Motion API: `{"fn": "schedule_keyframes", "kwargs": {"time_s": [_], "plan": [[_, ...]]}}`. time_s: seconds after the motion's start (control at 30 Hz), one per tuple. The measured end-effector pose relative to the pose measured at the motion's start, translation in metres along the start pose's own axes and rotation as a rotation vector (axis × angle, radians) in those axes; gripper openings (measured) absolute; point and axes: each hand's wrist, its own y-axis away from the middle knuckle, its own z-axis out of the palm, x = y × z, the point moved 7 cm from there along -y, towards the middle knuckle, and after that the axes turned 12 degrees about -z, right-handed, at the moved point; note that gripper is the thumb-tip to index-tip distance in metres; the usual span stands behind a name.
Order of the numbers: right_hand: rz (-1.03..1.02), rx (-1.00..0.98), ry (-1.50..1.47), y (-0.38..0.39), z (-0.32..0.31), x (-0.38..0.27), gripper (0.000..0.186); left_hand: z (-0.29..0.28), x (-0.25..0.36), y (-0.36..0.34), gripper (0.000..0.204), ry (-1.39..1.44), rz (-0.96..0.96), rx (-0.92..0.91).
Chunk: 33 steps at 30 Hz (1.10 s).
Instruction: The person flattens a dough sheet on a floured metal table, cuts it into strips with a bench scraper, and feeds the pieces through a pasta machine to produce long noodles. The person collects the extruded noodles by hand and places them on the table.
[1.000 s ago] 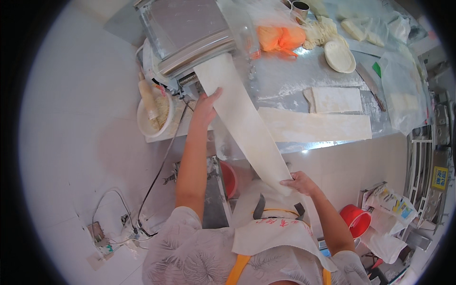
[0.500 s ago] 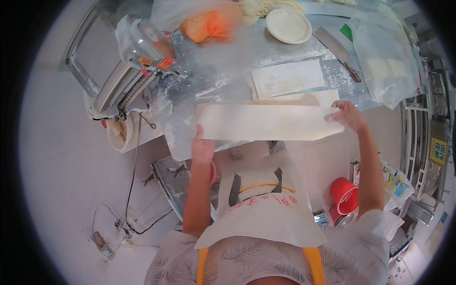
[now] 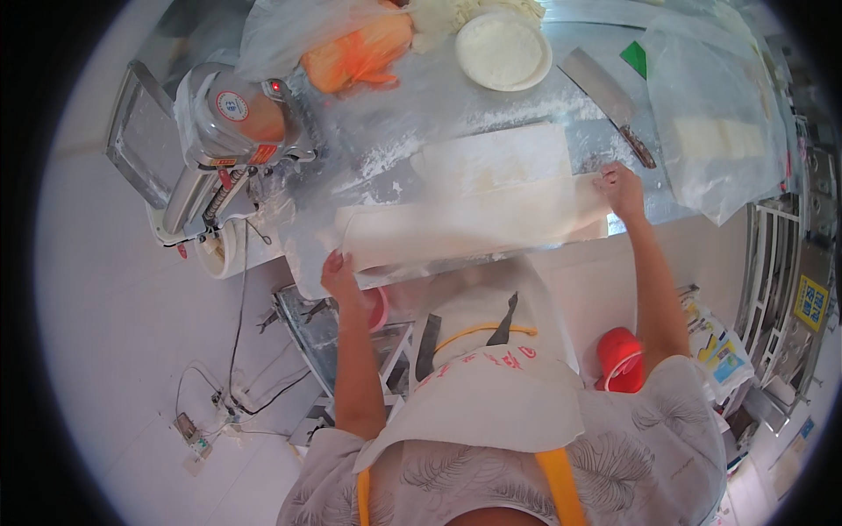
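A long pale dough sheet stretches across the near part of the metal table, slightly blurred. My left hand is closed in a pinch on its near left end, by the table's front edge. At the opposite end, my right hand has its fingers closed on the dough's far right corner. Just beyond the long sheet lies a shorter, rectangular dough piece, its near side covered by the long one. How many layers lie underneath cannot be made out.
A metal dough-rolling machine stands at the left. Along the back are an orange plastic bag and a white bowl of flour. A cleaver and a clear bag of stacked dough lie right. A red bucket stands below.
The long dough sheet, held up before, has come down onto the table and the shorter piece. Both hands moved with it; my right fingers, spread before, are now closed. The view has shifted a little.
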Motion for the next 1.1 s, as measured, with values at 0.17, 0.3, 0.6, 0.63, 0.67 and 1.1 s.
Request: {"fn": "schedule_keyframes", "kwargs": {"time_s": [0.17, 0.3, 0.6, 0.63, 0.67, 1.1], "plan": [[0.008, 0.286, -0.153, -0.012, 0.03, -0.046, 0.045, 0.016, 0.061, 0.031, 0.029, -0.52, 0.454, 0.204], [-0.071, 0.32, 0.084, -0.018, 0.058, -0.071, 0.049, 0.107, 0.096, 0.081, 0.026, -0.29, 0.658, -0.175], [0.121, 0.013, -0.587, -0.023, 0.033, -0.135, 0.02, 0.219, 0.095, 0.113, 0.031, -0.295, 0.217, -0.437], [0.077, -0.054, -0.652, -0.019, 0.029, -0.156, 0.019, 0.216, 0.092, 0.106, 0.032, -0.283, 0.212, -0.422], [0.042, -0.122, -0.709, -0.008, 0.013, -0.199, 0.019, 0.214, 0.086, 0.102, 0.036, -0.264, 0.089, -0.484], [-0.328, -0.351, -0.835, 0.07, -0.046, -0.528, 0.023, 0.127, 0.195, 0.151, 0.071, 0.771, -0.577, -1.635]]}}
